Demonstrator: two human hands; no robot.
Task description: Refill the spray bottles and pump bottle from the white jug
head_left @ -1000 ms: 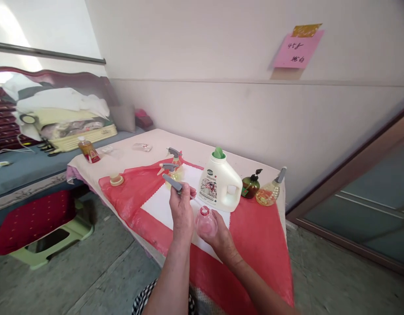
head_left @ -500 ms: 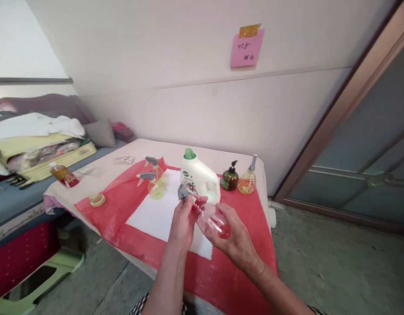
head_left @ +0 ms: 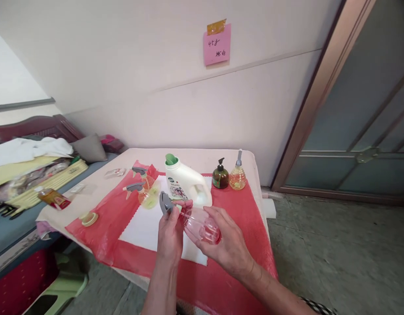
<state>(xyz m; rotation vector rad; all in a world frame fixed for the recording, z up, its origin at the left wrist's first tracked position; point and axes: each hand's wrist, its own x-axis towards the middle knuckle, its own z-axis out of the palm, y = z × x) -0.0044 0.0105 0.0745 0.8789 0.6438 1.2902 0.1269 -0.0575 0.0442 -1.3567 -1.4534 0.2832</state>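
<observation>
A clear pink spray bottle (head_left: 199, 222) is held tilted above the table, its grey trigger head (head_left: 165, 204) pointing up and left. My left hand (head_left: 170, 238) is closed round the neck just below that head. Wrapped about the bottle's body from the right is my right hand (head_left: 230, 245). Right behind the hands stands a white jug (head_left: 190, 179) with a green piece (head_left: 170, 159) in its mouth. Whether the trigger head is screwed fully onto the bottle I cannot tell, as fingers cover the joint.
Two yellowish spray bottles (head_left: 148, 199) stand left of the jug. A dark green pump bottle (head_left: 220, 177) and an amber spray bottle (head_left: 237, 178) are at the right. A round lid (head_left: 89, 219) lies on red sheeting (head_left: 123, 218). Left are an amber bottle (head_left: 55, 199) and a green stool (head_left: 65, 288).
The view has swung right, so things sit further left in the picture. Both hands keep their hold on the spray bottle, which now lies a little closer to level.
</observation>
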